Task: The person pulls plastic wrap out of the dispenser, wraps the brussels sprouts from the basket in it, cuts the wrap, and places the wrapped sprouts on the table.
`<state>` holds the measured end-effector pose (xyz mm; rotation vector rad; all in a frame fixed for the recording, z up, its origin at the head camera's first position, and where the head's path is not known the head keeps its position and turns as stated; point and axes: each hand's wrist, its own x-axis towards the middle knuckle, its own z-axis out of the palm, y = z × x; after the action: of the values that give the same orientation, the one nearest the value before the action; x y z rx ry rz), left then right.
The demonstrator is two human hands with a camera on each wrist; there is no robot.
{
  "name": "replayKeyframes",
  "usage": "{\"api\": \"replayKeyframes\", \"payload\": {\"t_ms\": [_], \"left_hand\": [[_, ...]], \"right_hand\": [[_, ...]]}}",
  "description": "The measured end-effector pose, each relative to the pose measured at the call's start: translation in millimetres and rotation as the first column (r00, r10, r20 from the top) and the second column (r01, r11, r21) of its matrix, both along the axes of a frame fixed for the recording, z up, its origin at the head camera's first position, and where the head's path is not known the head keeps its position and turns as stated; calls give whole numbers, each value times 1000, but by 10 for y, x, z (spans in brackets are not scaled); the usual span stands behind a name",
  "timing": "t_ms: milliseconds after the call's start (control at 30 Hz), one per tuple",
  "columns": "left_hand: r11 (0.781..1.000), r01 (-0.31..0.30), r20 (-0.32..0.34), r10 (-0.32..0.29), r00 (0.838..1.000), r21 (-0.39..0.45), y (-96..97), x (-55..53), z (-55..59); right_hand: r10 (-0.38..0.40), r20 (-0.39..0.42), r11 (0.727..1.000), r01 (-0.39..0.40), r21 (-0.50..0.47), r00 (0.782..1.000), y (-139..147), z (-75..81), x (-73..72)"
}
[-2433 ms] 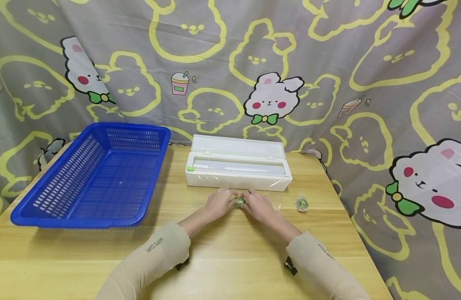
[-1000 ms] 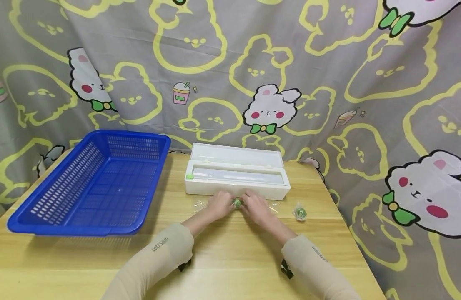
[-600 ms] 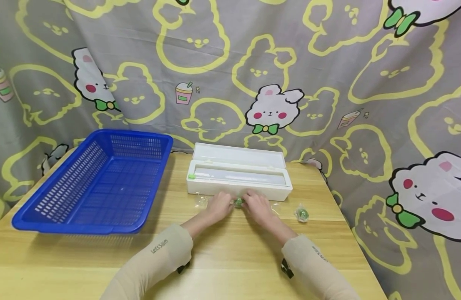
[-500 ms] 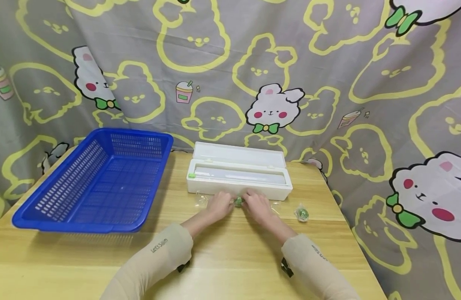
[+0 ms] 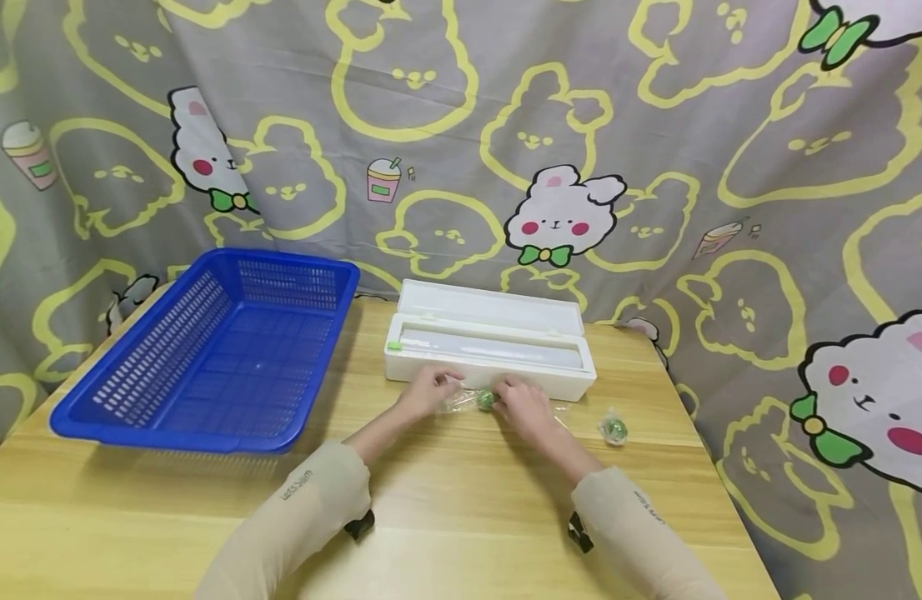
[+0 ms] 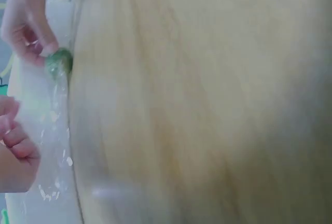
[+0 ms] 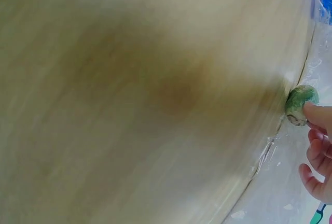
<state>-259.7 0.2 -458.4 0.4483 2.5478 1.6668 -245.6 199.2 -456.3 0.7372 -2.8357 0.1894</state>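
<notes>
In front of the white cling film dispenser (image 5: 491, 375), my right hand (image 5: 524, 410) pinches a small round green item (image 5: 486, 400), its kind unclear, between thumb and fingers. The right wrist view shows the green item (image 7: 302, 102) with a paler end, lying on clear cling film (image 7: 270, 162). My left hand (image 5: 428, 392) hovers just left of it, fingers loosely bent and apart from the green item. The film (image 5: 455, 405) stretches between the two, close to the left fingers. In the left wrist view, the left hand (image 6: 18, 151) shows nothing plainly between its fingers.
A second green item wrapped in film (image 5: 613, 429) lies to the right on the wooden table (image 5: 461, 517). A large blue basket (image 5: 281, 408) stands at left. The dispenser's lid is raised, with a film roll inside and a green slider (image 5: 394, 346). A patterned curtain (image 5: 438, 100) hangs behind.
My left hand has let go of the green item and moved left. The film left of the item now looks gathered. The right hand still holds the item; the view has shifted slightly.
</notes>
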Motion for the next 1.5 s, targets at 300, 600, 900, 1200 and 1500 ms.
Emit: {"api": "replayKeyframes", "payload": {"t_ms": [300, 600, 900, 1200, 1500], "left_hand": [[858, -482, -302, 513, 803, 175, -205, -42, 156], [758, -651, -220, 643, 734, 44, -328, -99, 61], [791, -612, -159, 603, 782, -6, -371, -147, -33], [820, -571, -136, 563, 815, -27, -431, -191, -127], [850, -524, -108, 518, 849, -45, -492, -204, -127]], "right_hand": [[1, 18, 999, -1, 40, 1000, 25, 49, -38], [8, 28, 999, -8, 33, 1000, 36, 45, -29], [1, 18, 1000, -1, -3, 1000, 34, 26, -17], [-3, 1, 999, 3, -34, 1000, 35, -23, -8], [42, -189, 963, -90, -253, 981, -103, 61, -84]]}}
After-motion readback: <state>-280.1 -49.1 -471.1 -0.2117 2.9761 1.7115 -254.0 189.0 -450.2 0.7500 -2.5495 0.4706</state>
